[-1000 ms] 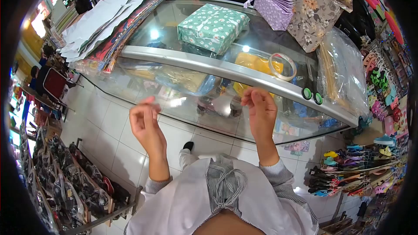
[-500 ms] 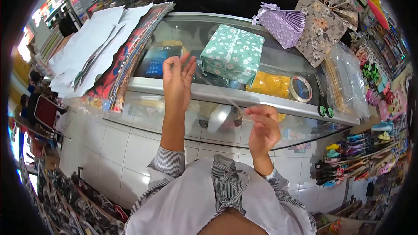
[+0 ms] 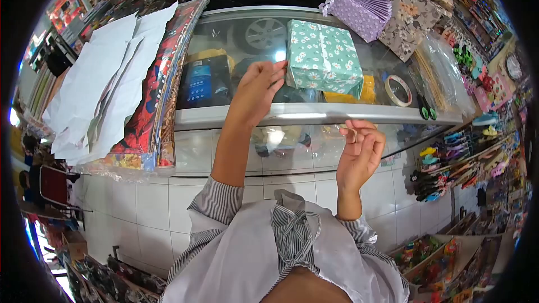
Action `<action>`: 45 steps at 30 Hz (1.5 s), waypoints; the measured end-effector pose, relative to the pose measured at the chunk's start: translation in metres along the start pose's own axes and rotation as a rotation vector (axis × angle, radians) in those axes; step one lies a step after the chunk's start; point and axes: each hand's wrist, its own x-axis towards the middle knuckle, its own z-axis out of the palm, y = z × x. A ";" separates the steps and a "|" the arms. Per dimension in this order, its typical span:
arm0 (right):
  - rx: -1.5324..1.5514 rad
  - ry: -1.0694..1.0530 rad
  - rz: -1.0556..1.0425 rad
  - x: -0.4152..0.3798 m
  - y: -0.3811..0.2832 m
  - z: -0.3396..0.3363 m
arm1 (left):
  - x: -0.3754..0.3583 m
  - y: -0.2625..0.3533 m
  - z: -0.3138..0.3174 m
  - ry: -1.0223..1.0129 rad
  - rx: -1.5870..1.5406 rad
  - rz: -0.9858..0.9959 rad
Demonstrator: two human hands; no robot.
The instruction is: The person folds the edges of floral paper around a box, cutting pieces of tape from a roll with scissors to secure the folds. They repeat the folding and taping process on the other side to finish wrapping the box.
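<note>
A box wrapped in green daisy-print paper [image 3: 323,59] sits on the glass counter, with a shiny clear strip down its top. My left hand [image 3: 258,91] is at the box's left side, fingertips right by its edge, thumb and fingers drawn together. What they pinch is too small to make out. In front of the counter edge, my right hand [image 3: 362,151] is raised with thumb and index finger pinched on a thin strip of clear tape [image 3: 345,129]. Its other fingers are curled. Behind the box's right corner is a yellow packet [image 3: 368,90].
White sheets [image 3: 95,81] and patterned wrapping paper [image 3: 163,95] are stacked at the left. A tape roll [image 3: 409,101], green-handled scissors [image 3: 425,109] and thin sticks [image 3: 433,81] are at the right. Behind are a purple pleated wrapped gift [image 3: 362,14] and a brown floral one [image 3: 412,17].
My left hand has moved right to the box's side; my right hand has shifted right. The clear strip stretched between them earlier no longer shows plainly. The view has turned slightly.
</note>
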 end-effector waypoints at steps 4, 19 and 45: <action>-0.039 0.150 0.058 -0.017 0.005 -0.003 | 0.012 -0.013 -0.011 -0.054 0.146 0.167; -0.168 0.009 -0.030 -0.048 -0.004 -0.002 | 0.028 -0.010 -0.020 -0.002 0.780 0.393; -0.197 0.000 0.063 -0.054 -0.008 -0.014 | 0.036 -0.010 -0.020 -0.068 1.153 0.718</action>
